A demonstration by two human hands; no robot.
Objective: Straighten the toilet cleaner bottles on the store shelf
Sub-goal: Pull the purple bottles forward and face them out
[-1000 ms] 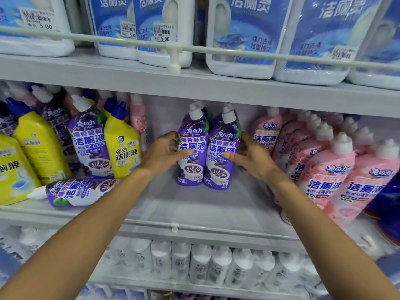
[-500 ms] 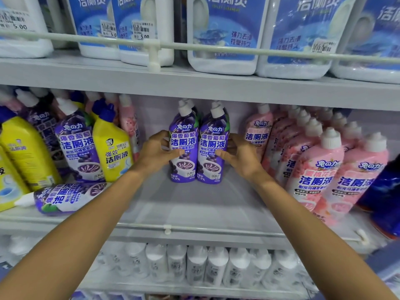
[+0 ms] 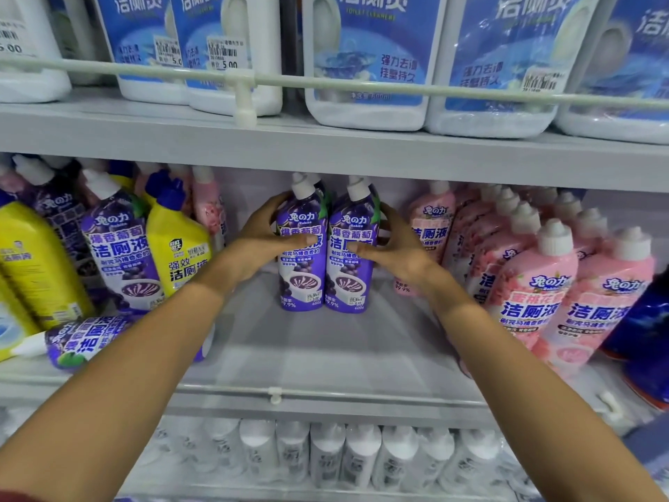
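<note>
Two purple toilet cleaner bottles stand upright side by side at the middle of the grey shelf [image 3: 325, 356]. My left hand [image 3: 260, 244] grips the left purple bottle [image 3: 302, 280], thumb across its label and fingers behind its neck. My right hand [image 3: 394, 251] grips the right purple bottle [image 3: 349, 284] from the right side, thumb on its label. Another purple bottle [image 3: 83, 342] lies on its side at the shelf's front left. More purple bottles stand behind the two, mostly hidden.
Yellow bottles [image 3: 177, 244] and a purple bottle [image 3: 119, 248] crowd the left. Several pink bottles [image 3: 532, 291] lean in rows on the right. A dark blue bottle [image 3: 644, 335] sits far right. A rail [image 3: 275, 393] guards the shelf front. Large white jugs [image 3: 365, 67] stand above.
Both hands have slid higher up the two purple bottles and closed tighter round them. The view has shifted a little to the right.
</note>
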